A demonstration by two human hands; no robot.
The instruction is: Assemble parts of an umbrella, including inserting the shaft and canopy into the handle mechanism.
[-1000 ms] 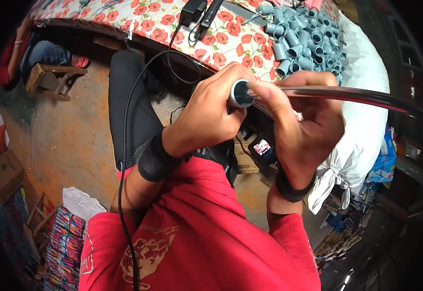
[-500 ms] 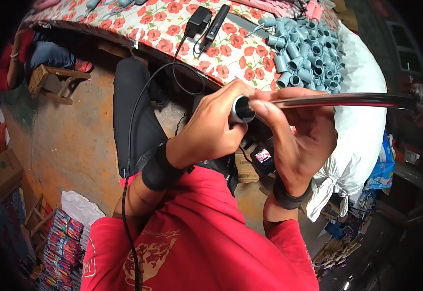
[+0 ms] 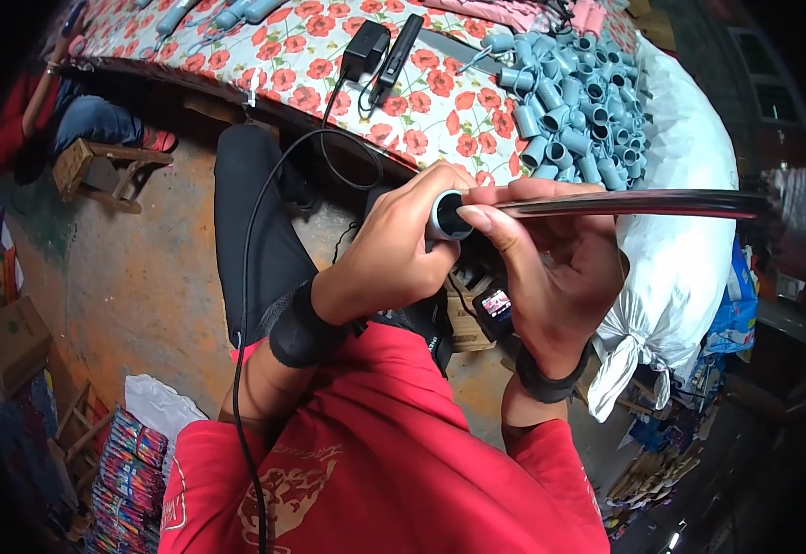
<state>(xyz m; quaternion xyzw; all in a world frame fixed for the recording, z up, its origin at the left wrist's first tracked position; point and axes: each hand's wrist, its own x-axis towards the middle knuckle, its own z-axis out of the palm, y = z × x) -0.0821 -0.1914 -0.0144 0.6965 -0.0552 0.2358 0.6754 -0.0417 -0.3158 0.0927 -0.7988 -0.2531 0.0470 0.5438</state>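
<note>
In front of my chest, my left hand is wrapped round a short grey-blue tube whose dark open end faces right. My right hand pinches a long, thin, shiny dark rod between thumb and fingers. This rod stretches out to the right, where its far end is blurred. Its near end lies at the tube's mouth; whether it is inside, I cannot tell, as my right thumb and fingertips cover that spot. A heap of similar grey-blue tubes, some with cord loops, lies on the table just beyond my hands.
A flower-patterned cloth covers the table, where a black power adapter and a slim black device lie. A tied white sack stands at right. A black cable crosses my left side. Someone sits far left near a wooden stool.
Both hands, with the tube and the rod, have shifted slightly left. The right thumb is nearer the tube's mouth. My view has turned a little, and both grips are the same.
</note>
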